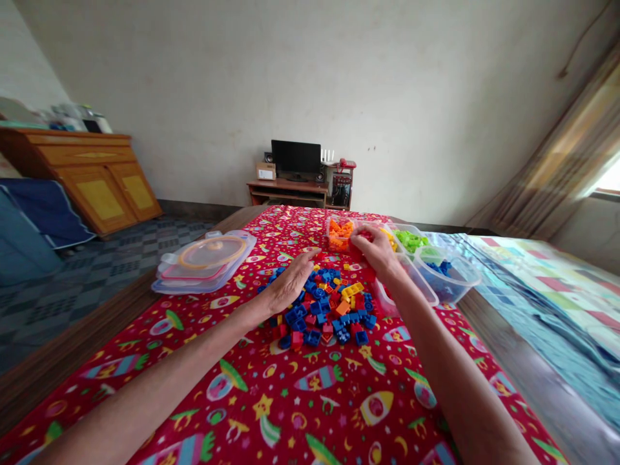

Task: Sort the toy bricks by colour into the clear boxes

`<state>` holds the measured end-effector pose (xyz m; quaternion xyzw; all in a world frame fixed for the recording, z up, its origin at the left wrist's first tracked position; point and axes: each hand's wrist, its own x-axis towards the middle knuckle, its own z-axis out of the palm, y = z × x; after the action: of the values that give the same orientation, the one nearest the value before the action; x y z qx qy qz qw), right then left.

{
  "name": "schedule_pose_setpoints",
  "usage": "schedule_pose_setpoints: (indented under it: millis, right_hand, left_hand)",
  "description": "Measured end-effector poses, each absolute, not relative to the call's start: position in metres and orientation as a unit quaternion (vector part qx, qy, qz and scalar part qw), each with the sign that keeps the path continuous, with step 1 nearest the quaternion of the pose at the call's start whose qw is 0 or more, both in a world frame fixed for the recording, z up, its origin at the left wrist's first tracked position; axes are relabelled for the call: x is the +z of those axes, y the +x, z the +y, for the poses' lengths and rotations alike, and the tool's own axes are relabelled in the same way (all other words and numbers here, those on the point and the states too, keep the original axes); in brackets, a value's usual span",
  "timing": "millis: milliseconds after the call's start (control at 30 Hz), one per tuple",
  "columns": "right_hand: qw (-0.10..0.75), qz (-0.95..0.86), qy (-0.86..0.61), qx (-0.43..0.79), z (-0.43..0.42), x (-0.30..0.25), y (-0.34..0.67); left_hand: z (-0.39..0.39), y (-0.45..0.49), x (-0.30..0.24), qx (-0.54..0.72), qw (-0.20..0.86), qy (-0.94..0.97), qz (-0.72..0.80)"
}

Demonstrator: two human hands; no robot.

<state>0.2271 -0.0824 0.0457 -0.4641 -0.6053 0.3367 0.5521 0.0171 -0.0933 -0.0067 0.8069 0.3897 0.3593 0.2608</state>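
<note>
On red cloth (pixel 310 403) before wall (pixel 194 97), bricks (pixel 317 309)

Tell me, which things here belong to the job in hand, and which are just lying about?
Seemingly part of the job:
left hand, at the mixed block pile
right hand, by the clear tubs
orange blocks and green blocks, in tubs
stacked lids, set aside, probably for the tubs

Just lying about:
monitor
cardboard box
wooden cabinet
</note>
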Motion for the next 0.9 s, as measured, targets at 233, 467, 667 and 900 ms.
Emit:
schedule_pose_setpoints:
  millis: [233, 467, 667, 900]
  right_hand:
    - [0.326, -0.626, -0.709, 0.013, -0.062, 0.043, 0.313]
    - [0.208, -0.63, -0.747, -0.035, -0.063, 0.037, 0.323]
    - [0.286, -0.673, -0.68, -0.041, -0.071, 0.057, 0.294]
    - [0.213, -0.83, -0.514, 0.043, -0.096, 0.042, 0.221]
  left_hand:
    - [-0.087, 0.015, -0.011, 0.315, 0.143, 0.864, 0.365]
    - [-0.085, 0.012, -0.013, 0.316, 0.138, 0.868, 0.358]
    - [-0.079, 0.009, -0.014, 0.263, 0.113, 0.904, 0.319]
    - [-0.076, 0.003, -0.037, 0.181, 0.032, 0.936, 0.3]
